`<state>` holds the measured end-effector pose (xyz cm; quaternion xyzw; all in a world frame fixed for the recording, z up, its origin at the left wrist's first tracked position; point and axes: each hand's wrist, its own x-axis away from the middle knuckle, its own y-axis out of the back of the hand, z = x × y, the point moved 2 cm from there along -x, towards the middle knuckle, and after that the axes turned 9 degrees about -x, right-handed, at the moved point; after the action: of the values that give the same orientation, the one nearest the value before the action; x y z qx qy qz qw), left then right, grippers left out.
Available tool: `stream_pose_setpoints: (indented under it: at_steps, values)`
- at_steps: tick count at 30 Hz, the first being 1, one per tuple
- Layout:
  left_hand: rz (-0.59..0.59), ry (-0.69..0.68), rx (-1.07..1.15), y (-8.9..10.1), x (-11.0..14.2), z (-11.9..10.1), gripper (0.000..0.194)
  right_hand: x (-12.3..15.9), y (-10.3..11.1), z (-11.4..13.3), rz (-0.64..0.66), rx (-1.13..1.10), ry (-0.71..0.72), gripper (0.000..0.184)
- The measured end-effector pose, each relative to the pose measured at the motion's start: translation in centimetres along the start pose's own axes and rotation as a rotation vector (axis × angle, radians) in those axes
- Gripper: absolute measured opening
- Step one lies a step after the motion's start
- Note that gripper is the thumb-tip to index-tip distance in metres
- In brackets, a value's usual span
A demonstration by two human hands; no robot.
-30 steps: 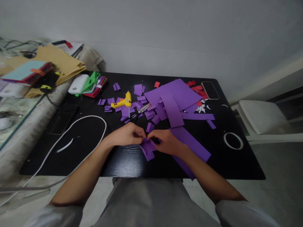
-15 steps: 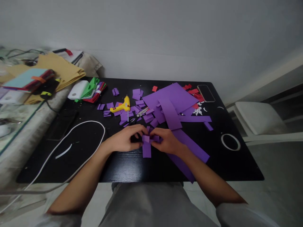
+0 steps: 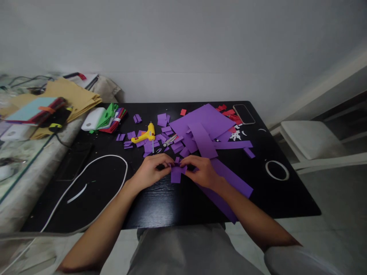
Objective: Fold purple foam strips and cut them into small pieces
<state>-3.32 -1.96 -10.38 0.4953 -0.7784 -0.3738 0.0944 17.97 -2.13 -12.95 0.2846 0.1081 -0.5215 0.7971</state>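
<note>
Between my two hands is a small piece of folded purple paper (image 3: pixel 176 175), with a flap hanging down toward me. My left hand (image 3: pixel 153 170) pinches its left side between thumb and fingers. On the other side my right hand (image 3: pixel 201 170) grips it the same way, and its fingertips hide part of the folds. Just beyond my hands lie many cut purple paper pieces (image 3: pixel 178 148), a pair of scissors (image 3: pixel 169 141) and a yellow glue gun (image 3: pixel 145 133). A long purple strip (image 3: pixel 233 179) runs under my right forearm.
Larger purple sheets (image 3: pixel 210 118), red scraps (image 3: pixel 230 112) and a phone (image 3: pixel 243 114) lie at the back right. A white tape ring (image 3: pixel 268 168) sits at right. White cable (image 3: pixel 126 168) loops at left, near bundled coloured paper (image 3: pixel 110 118) and brown envelopes (image 3: pixel 71 95).
My fingers have closed in on the folded purple paper; its standing flap is now pressed down, and the hanging part looks shorter. The view has tilted slightly.
</note>
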Motion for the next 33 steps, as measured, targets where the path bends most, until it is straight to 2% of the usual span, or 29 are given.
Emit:
stream_pose_setpoints:
  at_steps: [5, 9, 14, 17, 20, 23, 25, 27, 30, 33]
  values:
    - [-0.053, 0.064, -0.013, -0.3, 0.1, 0.2, 0.010, 0.0, 0.0, 0.2, -0.056, -0.005, -0.077, 0.007]
    - [-0.081, 0.126, 0.024, -0.6, 0.3, 0.4, 0.018, -0.1, 0.0, 0.5, -0.105, -0.047, -0.093, 0.014]
    - [-0.119, 0.141, 0.015, -0.7, 0.3, 0.2, 0.018, -0.1, 0.1, 0.5, -0.110, -0.060, -0.121, 0.018]
    - [-0.137, 0.127, 0.022, -0.4, 0.2, -0.1, 0.012, -0.1, 0.2, 0.7, -0.099, -0.007, -0.059, 0.012]
    - [-0.145, 0.063, 0.060, -0.2, 0.1, -0.4, 0.007, -0.1, 0.4, 0.9, -0.095, 0.017, 0.030, 0.013]
    - [-0.156, 0.015, 0.074, -0.3, 0.2, -0.4, 0.008, -0.1, 0.3, 1.1, -0.078, -0.013, 0.037, 0.014]
    - [-0.156, 0.033, 0.069, -0.6, 0.4, -0.3, 0.009, -0.1, 0.0, 1.2, -0.061, -0.061, -0.020, 0.014]
    - [-0.164, 0.079, 0.103, -1.0, 0.4, -0.1, 0.014, -0.1, -0.2, 0.9, -0.085, -0.147, -0.144, 0.013]
    - [-0.175, 0.156, 0.290, -1.5, 0.3, 0.1, 0.031, -0.2, -0.6, 0.1, -0.194, -0.403, -0.400, 0.022]
    - [-0.126, 0.252, 0.485, -2.0, -0.2, 0.1, 0.040, -0.3, -0.9, -0.6, -0.267, -0.648, -0.578, 0.030]
